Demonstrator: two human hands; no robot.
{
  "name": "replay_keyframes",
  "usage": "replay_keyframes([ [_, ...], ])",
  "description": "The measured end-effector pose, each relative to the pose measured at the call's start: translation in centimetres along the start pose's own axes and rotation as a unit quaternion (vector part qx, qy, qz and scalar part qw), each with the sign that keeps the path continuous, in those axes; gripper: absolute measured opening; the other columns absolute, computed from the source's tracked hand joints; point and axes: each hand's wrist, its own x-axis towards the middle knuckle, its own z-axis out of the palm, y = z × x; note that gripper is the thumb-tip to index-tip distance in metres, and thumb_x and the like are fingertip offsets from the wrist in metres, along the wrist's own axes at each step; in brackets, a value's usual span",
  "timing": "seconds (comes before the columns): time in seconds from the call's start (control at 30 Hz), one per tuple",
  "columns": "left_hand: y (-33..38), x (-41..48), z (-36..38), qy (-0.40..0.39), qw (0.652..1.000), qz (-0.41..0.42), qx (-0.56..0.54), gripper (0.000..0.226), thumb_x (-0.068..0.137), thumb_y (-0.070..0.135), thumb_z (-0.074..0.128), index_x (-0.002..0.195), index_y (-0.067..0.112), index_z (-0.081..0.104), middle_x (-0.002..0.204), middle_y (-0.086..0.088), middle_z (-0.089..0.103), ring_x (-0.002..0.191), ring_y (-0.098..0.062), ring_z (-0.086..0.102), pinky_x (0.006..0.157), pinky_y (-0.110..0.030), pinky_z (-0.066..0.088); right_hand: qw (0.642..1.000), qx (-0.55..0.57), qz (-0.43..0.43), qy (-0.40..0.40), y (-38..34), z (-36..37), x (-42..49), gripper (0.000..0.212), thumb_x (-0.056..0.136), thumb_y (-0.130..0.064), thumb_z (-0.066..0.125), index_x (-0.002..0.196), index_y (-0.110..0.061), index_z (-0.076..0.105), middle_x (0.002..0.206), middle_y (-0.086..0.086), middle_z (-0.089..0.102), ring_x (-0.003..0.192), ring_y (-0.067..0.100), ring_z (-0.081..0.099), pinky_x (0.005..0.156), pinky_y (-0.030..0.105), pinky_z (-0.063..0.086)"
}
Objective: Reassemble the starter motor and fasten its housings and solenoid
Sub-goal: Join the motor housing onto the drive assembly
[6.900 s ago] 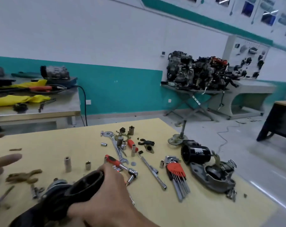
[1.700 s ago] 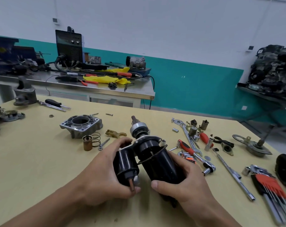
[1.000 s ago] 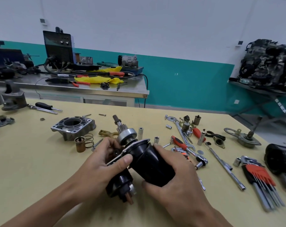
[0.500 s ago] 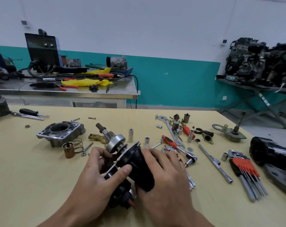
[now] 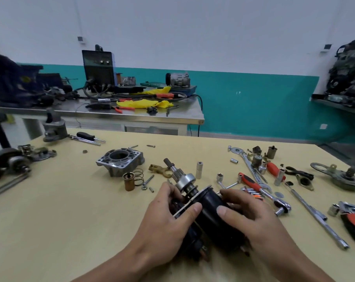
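Workshop counter [image 5: 70, 220] strewn with tools. Left hand [image 5: 164, 226] and right hand [image 5: 251, 218] grip the motor [image 5: 211, 210] at centre, fingers [image 5: 190, 209] curled round it. Housing [image 5: 120, 160], fork [image 5: 159, 169], plunger [image 5: 128, 181] and spring [image 5: 139, 176] lie loose behind it, so fitting and bolting seem not yet done.

Even, bright room light leaves only faint shadows on the table [image 5: 70, 220]. The left edge smears with blur, and the wide lens bends straight lines.

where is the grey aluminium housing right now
In the head view the grey aluminium housing sits on the table, left of centre, just behind the copper-coloured plunger and spring, beyond the left hand.
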Motion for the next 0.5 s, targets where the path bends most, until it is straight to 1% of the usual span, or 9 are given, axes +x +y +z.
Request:
replay_keyframes([
  [0.03,-0.1,0.0,-0.1,-0.003,1.000,-0.001,0.001,0.027,0.079,0.044,0.071,0.082,0.030,0.047,0.084,-0.003,0.070,0.077,-0.025,0.066,0.073,-0.052,0.058,0.999,0.030,0.027,-0.008,-0.1,-0.2,0.2,0.056,0.059,-0.043,0.091,0.109,-0.029,0.072,0.104,-0.010,0.075,0.095,0.005,0.071,0.077,0.020,0.052],
  [0.07,-0.2,0.1,-0.1,-0.007,1.000,0.002,-0.001,0.029,0.080,0.044,0.070,0.083,0.028,0.047,0.083,-0.004,0.069,0.074,-0.024,0.064,0.072,-0.051,0.056,0.998,0.039,0.043,-0.015,-0.3,-0.2,0.2,0.052,0.056,-0.044,0.086,0.104,-0.026,0.075,0.101,-0.007,0.077,0.092,0.007,0.073,0.075,0.020,0.054],
  [0.13,-0.4,0.1,-0.2,-0.017,1.000,0.011,-0.008,0.029,0.081,0.042,0.070,0.084,0.027,0.046,0.081,-0.004,0.067,0.069,-0.014,0.060,0.066,-0.044,0.055,0.998,-0.003,0.060,-0.036,-0.3,0.3,0.1,0.039,0.058,-0.053,0.088,0.092,-0.035,0.078,0.094,-0.006,0.078,0.087,0.009,0.074,0.076,0.025,0.058],
  [0.17,-0.5,0.1,-0.2,-0.022,1.000,0.016,-0.013,0.028,0.081,0.041,0.071,0.084,0.027,0.047,0.080,-0.004,0.067,0.067,-0.012,0.060,0.062,-0.038,0.055,0.996,-0.037,0.065,-0.050,-0.1,0.5,0.0,0.040,0.059,-0.060,0.087,0.092,-0.041,0.076,0.093,-0.005,0.078,0.087,0.011,0.074,0.082,0.032,0.059],
  [0.2,-0.5,0.2,-0.2,-0.028,0.999,0.020,-0.020,0.027,0.083,0.039,0.072,0.084,0.027,0.048,0.081,-0.004,0.068,0.066,-0.011,0.060,0.058,-0.032,0.054,0.994,-0.063,0.065,-0.055,0.0,0.7,-0.1,0.045,0.058,-0.065,0.082,0.095,-0.042,0.074,0.094,-0.004,0.077,0.088,0.011,0.074,0.087,0.038,0.058],
  [0.27,-0.7,0.2,-0.3,-0.036,0.998,0.031,-0.029,0.026,0.087,0.035,0.073,0.085,0.027,0.049,0.082,-0.002,0.069,0.067,-0.008,0.062,0.056,-0.021,0.051,0.994,-0.078,0.060,-0.047,0.1,0.9,-0.2,0.052,0.056,-0.070,0.075,0.100,-0.041,0.071,0.096,-0.004,0.077,0.089,0.010,0.073,0.090,0.042,0.057],
  [0.3,-0.8,0.2,-0.3,-0.041,0.998,0.037,-0.032,0.024,0.087,0.035,0.072,0.085,0.027,0.049,0.083,0.000,0.070,0.068,-0.007,0.063,0.057,-0.019,0.050,0.995,-0.080,0.053,-0.040,0.2,1.0,-0.2,0.052,0.057,-0.069,0.075,0.100,-0.041,0.071,0.096,-0.004,0.076,0.089,0.010,0.073,0.089,0.043,0.057],
  [0.43,-0.6,0.3,-0.5,-0.055,0.997,0.053,-0.030,0.022,0.079,0.046,0.065,0.084,0.029,0.051,0.078,0.002,0.069,0.064,-0.006,0.060,0.056,-0.019,0.050,0.996,-0.086,0.000,-0.026,0.4,1.2,-0.5,0.044,0.066,-0.059,0.078,0.103,-0.037,0.071,0.092,-0.006,0.075,0.086,0.010,0.072,0.082,0.042,0.059],
  [0.5,-0.5,0.5,-0.6,-0.055,0.996,0.066,-0.021,0.022,0.082,0.049,0.060,0.085,0.028,0.052,0.078,-0.002,0.067,0.064,-0.014,0.059,0.055,-0.022,0.049,0.996,-0.087,-0.027,-0.014,0.4,1.3,-0.7,0.040,0.069,-0.055,0.078,0.103,-0.036,0.070,0.092,-0.007,0.075,0.085,0.009,0.072,0.080,0.040,0.060],
])
